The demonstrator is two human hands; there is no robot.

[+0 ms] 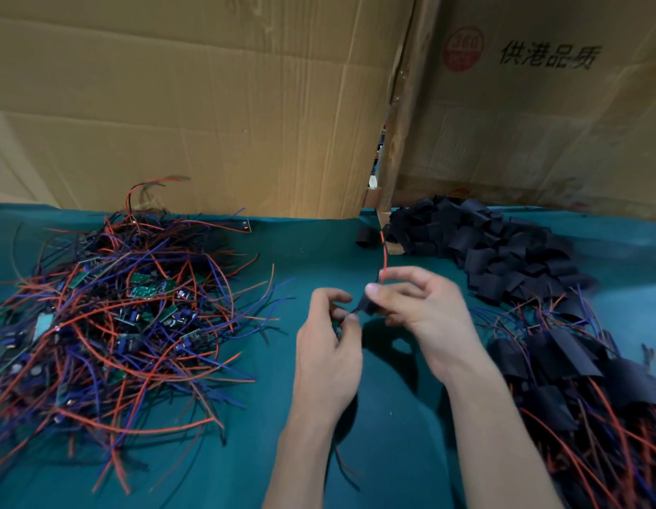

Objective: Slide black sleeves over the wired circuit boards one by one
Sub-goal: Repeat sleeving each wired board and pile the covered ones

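Head view: both hands' fingers [372,288] on black sleeve [366,304]

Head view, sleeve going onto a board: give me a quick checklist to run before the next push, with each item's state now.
1. Right hand pinches a black sleeve: ok.
2. Left hand holds the board: cannot tell, the fingers hide it and only a trace of green shows.
3. Red wire is threaded up past the right fingers: ok.
4. Sleeve fully over the board: cannot tell, the hands are blurred.
5. Spare sleeves piled to the right at the back: ok.
6. Bare boards and wires still heaped on the left: ok.
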